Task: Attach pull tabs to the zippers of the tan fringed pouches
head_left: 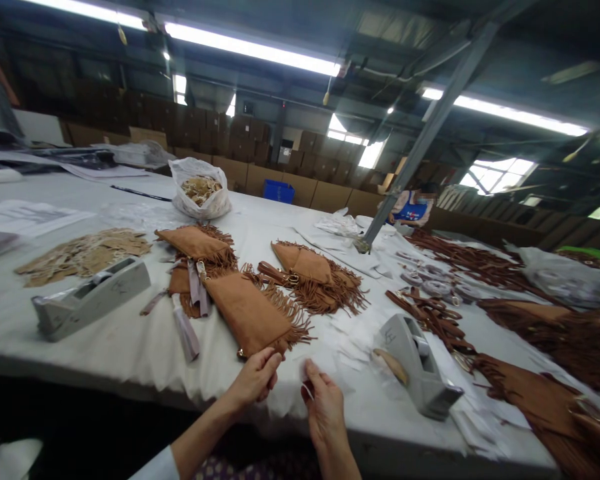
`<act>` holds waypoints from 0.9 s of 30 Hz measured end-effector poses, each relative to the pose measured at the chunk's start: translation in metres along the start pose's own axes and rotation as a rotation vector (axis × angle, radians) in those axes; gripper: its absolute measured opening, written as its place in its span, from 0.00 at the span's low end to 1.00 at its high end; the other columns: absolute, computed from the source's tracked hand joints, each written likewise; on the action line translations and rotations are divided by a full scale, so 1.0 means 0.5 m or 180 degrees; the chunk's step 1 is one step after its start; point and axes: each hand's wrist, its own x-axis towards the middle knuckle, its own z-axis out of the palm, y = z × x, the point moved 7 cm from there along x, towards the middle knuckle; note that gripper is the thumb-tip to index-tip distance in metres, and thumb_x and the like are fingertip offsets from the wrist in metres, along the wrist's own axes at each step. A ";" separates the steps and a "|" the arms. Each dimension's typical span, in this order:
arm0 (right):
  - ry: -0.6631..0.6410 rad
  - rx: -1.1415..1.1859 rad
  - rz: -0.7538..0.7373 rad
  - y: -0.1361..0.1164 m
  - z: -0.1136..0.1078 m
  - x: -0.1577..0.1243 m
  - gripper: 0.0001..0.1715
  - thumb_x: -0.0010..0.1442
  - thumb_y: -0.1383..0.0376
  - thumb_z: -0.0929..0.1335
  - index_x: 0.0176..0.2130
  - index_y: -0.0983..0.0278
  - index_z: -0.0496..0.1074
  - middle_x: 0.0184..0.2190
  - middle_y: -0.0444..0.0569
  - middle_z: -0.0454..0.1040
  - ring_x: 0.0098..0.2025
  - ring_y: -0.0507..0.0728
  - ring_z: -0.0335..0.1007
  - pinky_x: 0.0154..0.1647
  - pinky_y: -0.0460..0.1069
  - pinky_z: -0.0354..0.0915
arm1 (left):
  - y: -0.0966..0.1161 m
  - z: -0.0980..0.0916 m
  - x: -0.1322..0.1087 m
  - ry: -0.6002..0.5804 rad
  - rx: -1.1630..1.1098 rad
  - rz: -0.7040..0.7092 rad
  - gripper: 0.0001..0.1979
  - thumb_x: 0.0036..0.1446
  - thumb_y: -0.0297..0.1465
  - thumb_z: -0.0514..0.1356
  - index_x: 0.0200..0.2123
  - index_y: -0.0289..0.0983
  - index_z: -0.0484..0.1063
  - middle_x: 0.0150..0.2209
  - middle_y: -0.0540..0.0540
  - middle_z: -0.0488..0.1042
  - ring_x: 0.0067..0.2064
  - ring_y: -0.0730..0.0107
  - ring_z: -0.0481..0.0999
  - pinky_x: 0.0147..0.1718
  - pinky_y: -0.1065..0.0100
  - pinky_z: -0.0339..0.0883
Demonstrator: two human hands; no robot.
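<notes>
A brown suede pouch [250, 313] with a fringed edge lies tilted in front of me, a zipper pull at its near corner. My left hand [258, 379] is closed at the pouch's near right corner, fingertips pinching its edge. Just to the right, my right hand [325, 403] is raised, thumb and fingers curled together around something whitish and thin that I cannot make out. Grey-wrapped straps [186, 327] hang beside the pouch's left side. Behind it lie another fringed pouch [193, 241] and, further right, a fringed pouch [305, 263] with a strap.
Grey tape dispensers stand on both sides, one left [93, 300] and one right [420, 367]. Tan pieces [87, 253] are heaped at left, near a plastic bag [215, 207] of tan bits. Straps [430, 313] and brown fringed pieces [545, 393] cover the right. A co-worker [411, 208] is beyond the post.
</notes>
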 end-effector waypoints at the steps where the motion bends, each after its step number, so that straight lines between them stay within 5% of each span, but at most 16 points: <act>1: -0.0023 -0.0026 0.0011 0.003 0.002 0.000 0.24 0.29 0.59 0.80 0.25 0.66 0.73 0.22 0.41 0.74 0.23 0.48 0.64 0.25 0.44 0.59 | 0.000 -0.001 0.004 0.0013 -0.0050 -0.0008 0.29 0.51 0.57 0.51 0.38 0.36 0.63 0.13 0.62 0.58 0.08 0.82 0.50 0.07 0.77 0.40; 17: 0.0046 0.0047 -0.0192 -0.011 0.006 0.015 0.23 0.31 0.56 0.80 0.26 0.66 0.74 0.23 0.42 0.75 0.24 0.48 0.65 0.25 0.43 0.61 | 0.014 0.017 -0.019 -0.0355 0.0665 0.0230 0.26 0.54 0.53 0.53 0.31 0.33 0.70 0.12 0.58 0.59 0.13 0.79 0.55 0.13 0.76 0.48; 27: -0.0475 -0.0457 -0.0673 -0.029 0.034 -0.007 0.24 0.38 0.52 0.77 0.27 0.69 0.77 0.24 0.49 0.77 0.26 0.53 0.68 0.29 0.46 0.63 | 0.029 0.026 -0.017 -0.0350 0.0974 0.0300 0.24 0.54 0.52 0.53 0.22 0.36 0.64 0.14 0.56 0.58 0.17 0.77 0.56 0.17 0.74 0.49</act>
